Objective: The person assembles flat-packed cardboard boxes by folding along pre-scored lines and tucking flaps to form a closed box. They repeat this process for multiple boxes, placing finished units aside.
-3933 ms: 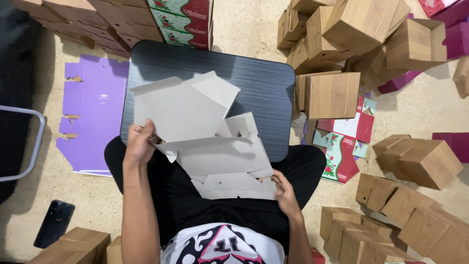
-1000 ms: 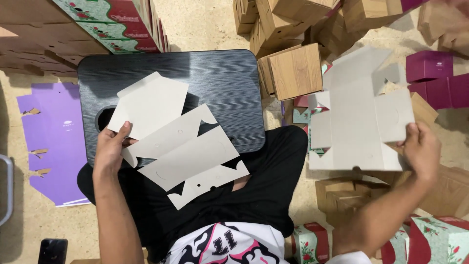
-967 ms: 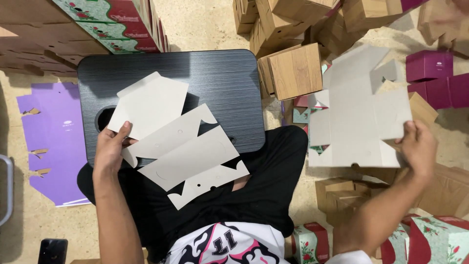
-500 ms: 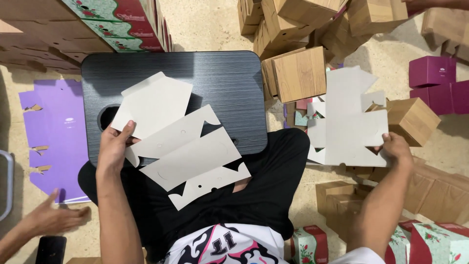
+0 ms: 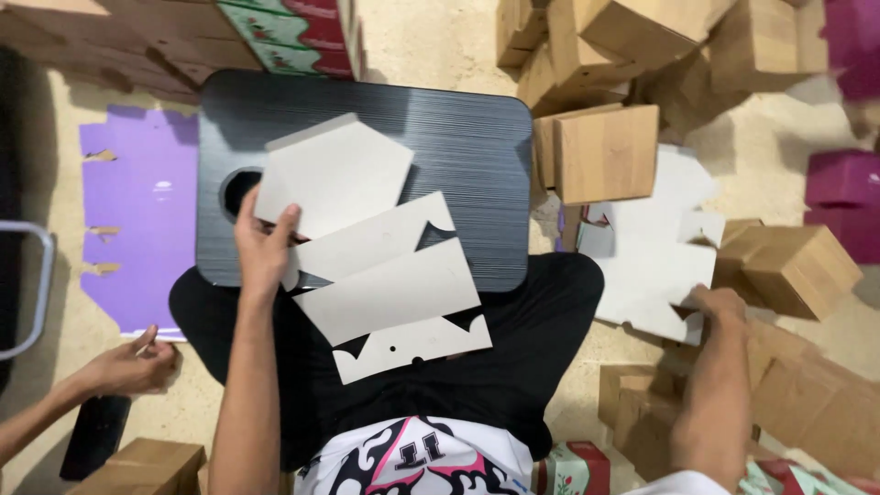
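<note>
A flat grey die-cut cardboard blank (image 5: pixel 376 247) lies across a black lap table (image 5: pixel 477 137) and my lap. My left hand (image 5: pixel 264 246) presses on its left part, fingers closed over the edge of the top panel. My right hand (image 5: pixel 710 304) grips the lower right edge of a second flat white blank (image 5: pixel 651 247), which lies low over the floor to my right, among folded brown boxes.
Folded wood-pattern boxes (image 5: pixel 605 151) are piled on the right and at the top. Magenta boxes (image 5: pixel 848 197) stand far right. A flat purple blank (image 5: pixel 137 211) lies on the floor at left. Another person's hand (image 5: pixel 133 365) reaches in at lower left near a dark phone (image 5: pixel 92 435).
My right hand has brought the white blank down from mid-air at the right to floor level beside my leg. Another person's hand has come in at lower left. My left hand stayed put.
</note>
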